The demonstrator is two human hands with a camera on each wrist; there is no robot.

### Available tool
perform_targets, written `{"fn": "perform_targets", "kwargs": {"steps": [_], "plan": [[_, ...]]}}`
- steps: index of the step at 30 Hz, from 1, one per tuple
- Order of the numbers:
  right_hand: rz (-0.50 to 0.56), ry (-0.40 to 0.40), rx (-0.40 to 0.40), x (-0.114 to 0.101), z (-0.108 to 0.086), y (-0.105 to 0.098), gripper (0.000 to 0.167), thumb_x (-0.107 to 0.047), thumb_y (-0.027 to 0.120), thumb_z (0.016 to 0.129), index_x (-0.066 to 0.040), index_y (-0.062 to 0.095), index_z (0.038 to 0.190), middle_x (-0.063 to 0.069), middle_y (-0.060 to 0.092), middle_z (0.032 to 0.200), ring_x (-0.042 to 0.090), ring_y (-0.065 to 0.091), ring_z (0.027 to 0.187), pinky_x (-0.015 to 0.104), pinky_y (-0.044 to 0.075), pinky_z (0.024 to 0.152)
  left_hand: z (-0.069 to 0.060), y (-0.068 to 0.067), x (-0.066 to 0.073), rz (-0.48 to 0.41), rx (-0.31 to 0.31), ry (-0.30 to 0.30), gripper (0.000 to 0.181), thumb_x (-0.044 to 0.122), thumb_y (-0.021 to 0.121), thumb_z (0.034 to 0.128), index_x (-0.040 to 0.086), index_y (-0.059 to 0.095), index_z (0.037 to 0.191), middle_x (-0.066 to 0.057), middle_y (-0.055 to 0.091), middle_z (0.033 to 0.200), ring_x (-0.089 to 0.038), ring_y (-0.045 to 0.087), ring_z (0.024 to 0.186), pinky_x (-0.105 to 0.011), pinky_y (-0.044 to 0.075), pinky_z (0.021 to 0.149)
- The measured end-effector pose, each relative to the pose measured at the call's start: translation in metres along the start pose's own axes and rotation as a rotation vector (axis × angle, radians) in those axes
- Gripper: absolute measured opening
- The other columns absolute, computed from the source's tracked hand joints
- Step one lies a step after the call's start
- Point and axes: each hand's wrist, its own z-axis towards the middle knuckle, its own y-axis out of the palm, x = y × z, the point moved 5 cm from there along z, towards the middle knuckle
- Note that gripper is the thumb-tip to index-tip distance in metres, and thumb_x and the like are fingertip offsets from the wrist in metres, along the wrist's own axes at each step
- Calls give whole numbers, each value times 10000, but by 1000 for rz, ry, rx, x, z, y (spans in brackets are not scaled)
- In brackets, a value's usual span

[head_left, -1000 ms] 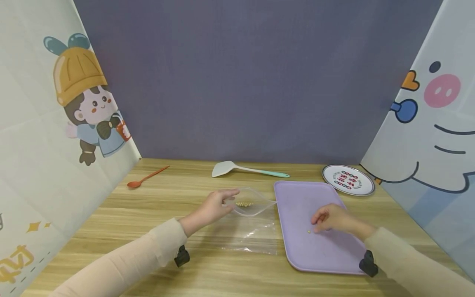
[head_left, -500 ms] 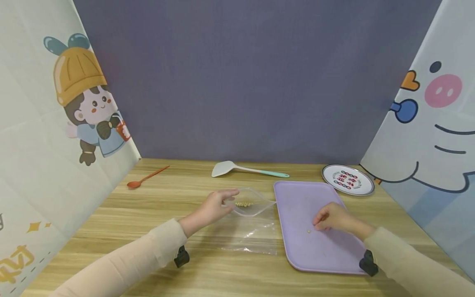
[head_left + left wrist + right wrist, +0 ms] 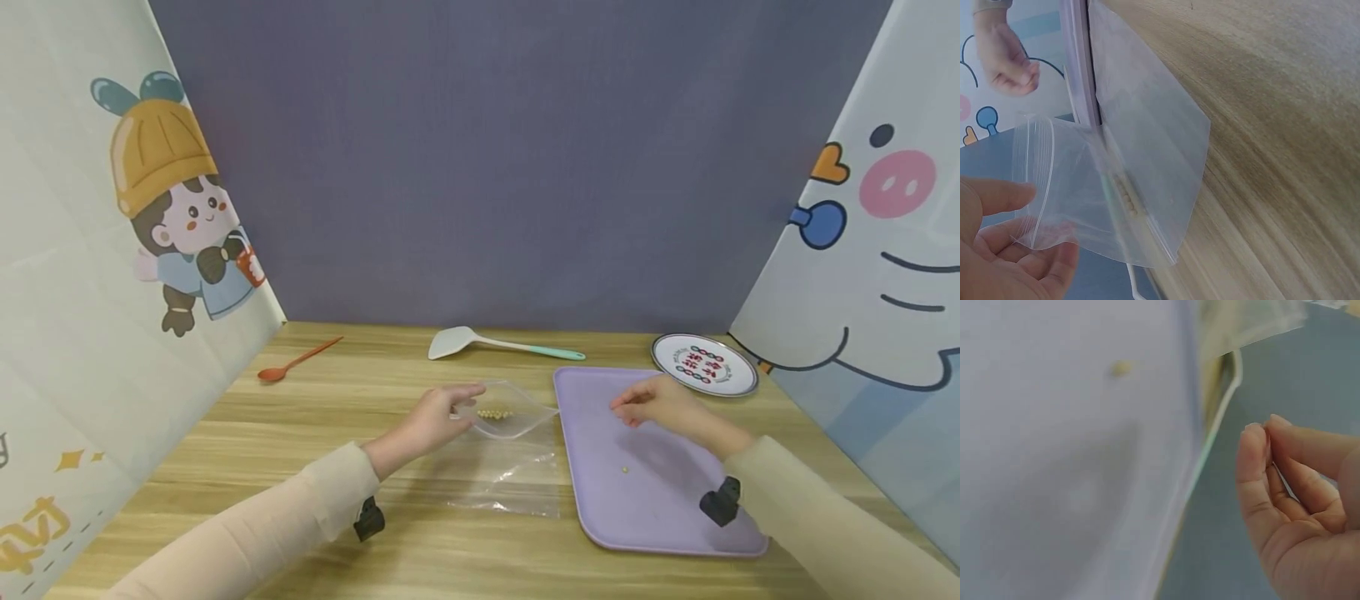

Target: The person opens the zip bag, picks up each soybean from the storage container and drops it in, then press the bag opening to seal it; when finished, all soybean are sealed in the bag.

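Observation:
My left hand [image 3: 438, 417] grips the left edge of a clear zip-lock bag [image 3: 1079, 181], whose mouth gapes. Several small yellow beans [image 3: 493, 414] lie inside the bag. Above the lilac tray [image 3: 637, 517], my right hand [image 3: 663, 402] is raised with thumb and fingertips pinched together. It seems to pinch a small bean, mostly hidden between the tips in the right wrist view. One loose yellow bean [image 3: 625, 469] lies on the tray below that hand; it shows blurred in the right wrist view.
A white spatula [image 3: 453, 341] with a mint handle lies behind the bag. To the far left is an orange-red spoon [image 3: 273, 374]. A white printed plate [image 3: 705, 364] sits behind the tray's right corner. Fabric screens [image 3: 480, 167] enclose the wooden table [image 3: 300, 417].
My right hand has lifted off the tray, moving up and slightly left with fingertips together. One bean stays on the tray. The left hand and the bag hold still.

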Motion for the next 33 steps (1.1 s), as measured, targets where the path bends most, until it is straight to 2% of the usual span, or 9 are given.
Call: {"fn": "perform_targets", "kwargs": {"steps": [5,7,13,17,20,26,28,33], "plan": [[51,-23,25,-27,14,10,310,-204,691,894,43,688,1081,60,722,857,216,690,797,386,592,781,1,0,0,7,-6,4,473,-13,662,839,-24,572,1303,-176,572,1360,-329,636,1123,-414,566,887],[80,-56,19,-39,19,17,291,-182,695,890,48,688,1068,31,714,832,210,687,781,377,595,763,1,0,0,11,-8,3,475,-7,664,841,-22,570,1306,-171,570,1364,-327,635,1124,-409,566,886],[182,-156,-33,-72,36,42,271,-83,695,875,126,659,1043,143,713,845,119,652,696,317,597,695,2,1,0,9,-13,3,479,7,668,847,-18,564,1313,-166,561,1375,-322,631,1132,-413,559,904],[176,-173,-57,-87,44,56,260,-95,701,874,108,672,1033,138,712,824,116,641,693,317,591,680,2,1,0,1,-18,13,474,0,661,850,-30,561,1312,-178,559,1373,-327,630,1136,-427,556,911],[144,-173,-59,-93,49,64,224,-99,701,875,78,692,1012,91,716,807,130,644,699,360,596,693,2,1,1,4,-24,27,468,-3,653,854,-37,559,1311,-185,557,1373,-331,629,1136,-431,556,911],[84,-202,-59,-101,54,74,199,-73,694,873,85,701,994,150,723,808,142,648,677,473,597,715,3,1,1,5,-32,37,468,-2,642,860,-43,552,1317,-187,553,1377,-334,628,1140,-442,552,917],[79,-202,-59,-101,55,74,196,-74,695,873,78,705,995,165,724,818,141,648,675,473,598,713,3,1,1,-1,-32,37,468,-5,641,860,-48,550,1316,-191,551,1377,-336,628,1140,-446,551,918],[91,-179,-58,-98,52,66,215,-90,694,877,72,703,1017,149,725,830,150,646,693,366,600,680,3,1,1,-6,-28,36,470,-10,644,855,-48,552,1314,-192,549,1379,-336,629,1136,-436,555,912]]}}
